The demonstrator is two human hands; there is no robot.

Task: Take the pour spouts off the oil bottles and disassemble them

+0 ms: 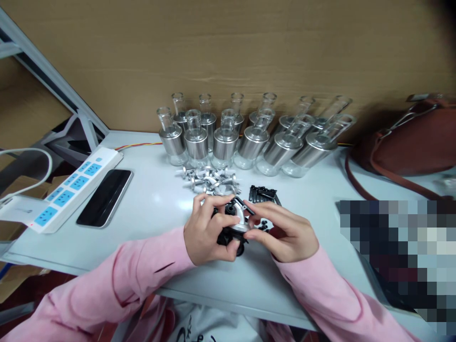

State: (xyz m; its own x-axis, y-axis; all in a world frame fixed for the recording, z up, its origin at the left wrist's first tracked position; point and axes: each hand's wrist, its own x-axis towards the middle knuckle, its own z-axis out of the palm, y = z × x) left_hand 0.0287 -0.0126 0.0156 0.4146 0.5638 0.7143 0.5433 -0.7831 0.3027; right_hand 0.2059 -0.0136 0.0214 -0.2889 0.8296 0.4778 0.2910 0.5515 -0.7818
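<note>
My left hand (210,230) is closed around a silver curved metal part (241,219) with black pieces on it. From the other side, my right hand (285,230) pinches a small black lever piece (248,208) against the silver part. Black round parts (225,236) lie beneath my left fingers, partly hidden. Just behind my hands is a pile of silver metal fittings (210,180). A heap of black lever-like pieces (263,194) sits behind my right hand, and several tiny black bits (264,225) show beside its fingers.
Several glass bottles with metal bands (226,141) stand in two rows at the back of the white table (153,190). To the left lie a phone (105,198) and a power strip (71,192). A brown bag (416,137) rests at the right, behind a pixelated area.
</note>
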